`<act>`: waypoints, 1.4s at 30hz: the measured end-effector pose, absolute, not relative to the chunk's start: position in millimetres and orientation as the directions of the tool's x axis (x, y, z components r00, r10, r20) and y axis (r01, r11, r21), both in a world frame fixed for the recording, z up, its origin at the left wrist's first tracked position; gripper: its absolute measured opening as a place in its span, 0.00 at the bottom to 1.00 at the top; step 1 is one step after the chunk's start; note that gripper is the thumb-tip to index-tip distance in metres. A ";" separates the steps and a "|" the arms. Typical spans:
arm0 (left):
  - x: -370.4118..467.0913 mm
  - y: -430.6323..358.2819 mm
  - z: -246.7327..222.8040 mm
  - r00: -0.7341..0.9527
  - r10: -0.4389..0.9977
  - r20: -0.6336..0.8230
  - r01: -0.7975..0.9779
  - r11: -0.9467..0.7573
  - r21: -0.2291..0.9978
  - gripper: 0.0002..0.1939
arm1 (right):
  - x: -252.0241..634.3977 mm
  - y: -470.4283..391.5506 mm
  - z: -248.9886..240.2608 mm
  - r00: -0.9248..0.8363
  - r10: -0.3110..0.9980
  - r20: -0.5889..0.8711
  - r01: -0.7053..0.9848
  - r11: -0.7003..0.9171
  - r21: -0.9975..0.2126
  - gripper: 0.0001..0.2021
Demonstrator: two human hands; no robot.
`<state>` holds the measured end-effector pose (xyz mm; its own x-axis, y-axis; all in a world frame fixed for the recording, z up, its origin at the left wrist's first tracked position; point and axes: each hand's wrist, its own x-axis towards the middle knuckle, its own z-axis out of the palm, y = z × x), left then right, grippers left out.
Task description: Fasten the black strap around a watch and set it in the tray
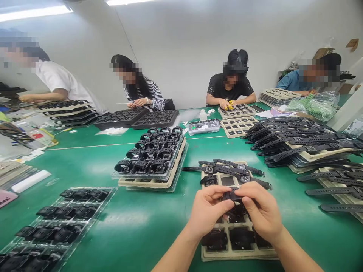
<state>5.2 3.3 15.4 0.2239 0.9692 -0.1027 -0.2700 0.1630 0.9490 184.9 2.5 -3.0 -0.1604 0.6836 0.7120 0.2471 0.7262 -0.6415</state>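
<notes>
Our left hand and our right hand are close together, both pinching one black watch strap between thumb and fingers, above the middle of the pulp tray at the near edge of the green table. Our hands and the strap hide the tray's middle compartments, and loose watches with open straps lie across its far end, some reaching past its sides. To the right, toward the table's right edge, we have a tall stack of loaded trays, straps jutting over its side; a second strap-covered tray sits nearer us. Left of our tray stands a stack of clear trays with looped watches, and a clear tray reaches toward the near left corner. Across from us, a person in black works over a pulp tray, beside a clear parts case with a green sticker. Dark letters on a pink item at the left edge and a small chest mark on the black shirt are too unclear for us to read.
</notes>
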 end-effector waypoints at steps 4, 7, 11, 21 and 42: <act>5.3 4.7 12.3 0.253 0.960 -0.118 -0.275 0.188 0.943 0.28 | 186.0 3.0 -0.1 -0.180 0.690 0.701 0.243 0.722 -0.648 0.09; 5.0 4.2 15.6 0.252 0.960 -0.123 -0.251 0.188 0.950 0.26 | 188.2 4.5 1.2 -0.223 0.684 0.695 0.220 0.729 -0.648 0.09; 2.0 3.5 23.0 0.224 0.967 -0.125 -0.140 0.159 0.977 0.21 | 189.2 7.6 3.1 -0.268 0.699 0.663 0.249 0.715 -0.653 0.10; 0.3 8.0 12.9 0.209 0.973 -0.100 -0.295 0.161 0.942 0.25 | 186.8 11.1 3.6 -0.101 0.725 0.681 0.232 0.683 -0.692 0.06; 4.0 2.1 8.9 0.085 0.987 0.140 0.005 -0.140 0.990 0.12 | 185.9 11.5 -1.3 -0.148 0.710 0.689 0.273 0.699 -0.661 0.07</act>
